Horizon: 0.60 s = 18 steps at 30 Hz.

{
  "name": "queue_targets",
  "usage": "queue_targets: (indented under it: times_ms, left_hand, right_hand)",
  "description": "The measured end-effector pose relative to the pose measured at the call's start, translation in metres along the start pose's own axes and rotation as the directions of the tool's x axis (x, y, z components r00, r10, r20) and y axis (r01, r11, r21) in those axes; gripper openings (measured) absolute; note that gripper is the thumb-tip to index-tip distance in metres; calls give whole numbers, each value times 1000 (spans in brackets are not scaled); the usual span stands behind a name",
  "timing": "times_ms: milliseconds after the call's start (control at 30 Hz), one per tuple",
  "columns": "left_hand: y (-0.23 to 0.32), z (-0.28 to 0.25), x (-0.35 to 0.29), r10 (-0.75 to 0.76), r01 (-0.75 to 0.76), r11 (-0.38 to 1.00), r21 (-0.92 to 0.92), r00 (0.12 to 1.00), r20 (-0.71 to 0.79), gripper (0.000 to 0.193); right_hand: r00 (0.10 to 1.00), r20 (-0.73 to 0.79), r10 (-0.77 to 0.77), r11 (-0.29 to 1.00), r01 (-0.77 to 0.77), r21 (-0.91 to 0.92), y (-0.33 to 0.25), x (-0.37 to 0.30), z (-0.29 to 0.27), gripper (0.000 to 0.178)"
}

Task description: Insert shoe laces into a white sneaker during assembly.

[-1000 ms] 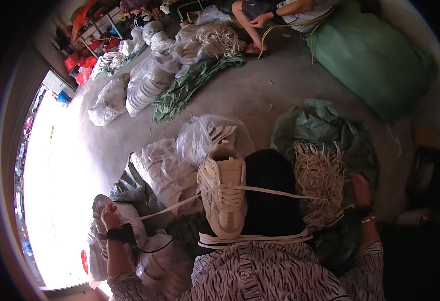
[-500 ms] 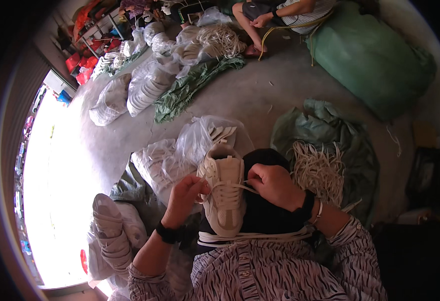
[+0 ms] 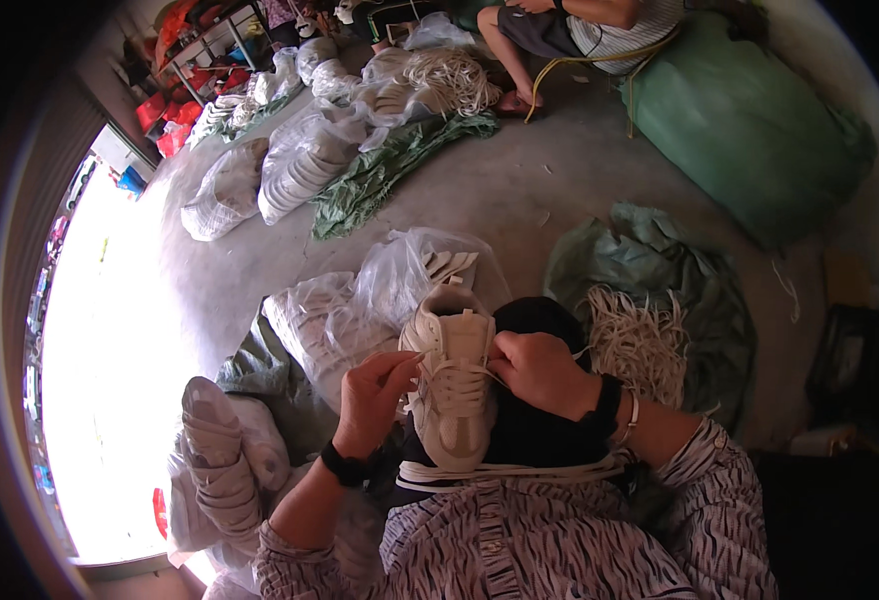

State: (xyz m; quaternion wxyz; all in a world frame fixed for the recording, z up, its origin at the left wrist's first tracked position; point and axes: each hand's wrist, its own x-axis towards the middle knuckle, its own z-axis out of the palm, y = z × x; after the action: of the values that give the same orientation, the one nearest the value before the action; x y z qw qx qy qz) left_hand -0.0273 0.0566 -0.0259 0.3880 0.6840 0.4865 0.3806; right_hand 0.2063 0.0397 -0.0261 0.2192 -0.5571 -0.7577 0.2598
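- White laces (image 3: 519,478) lie across the lap; a cream lace-up sneaker (image 3: 459,445) rests there, toe nearest;
- its shoelace (image 3: 457,390) crosses the lower rows, seemingly done; the topmost threading looks left;
- left hand (image 3: 367,400) and right hand (image 3: 549,375) pinch the shoelace at opposite sides;
- loose lace pile (image 3: 639,345) beyond, rightward

Free room above the shoe (image 3: 456,400) toe, hands (image 3: 369,402) (image 3: 546,374) either side

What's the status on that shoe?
Left hand, right hand pinching laces, either side. Beige shoe on lap, toe toward body. Nothing visibly blocking.
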Motion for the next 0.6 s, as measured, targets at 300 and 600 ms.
queue_targets:
  times_ms: [300, 600]
  left_hand:
    - [-3, 2, 6, -209, 200, 976, 82, 971, 117, 20]
    - [14, 5, 32, 146, -234, 848, 476, 965, 216, 16]
  right_hand:
    - [989, 138, 57, 975, -85, 206, -3, 3, -15, 13]
    - [991, 100, -86, 986, 70, 153, 2, 4, -17, 11]
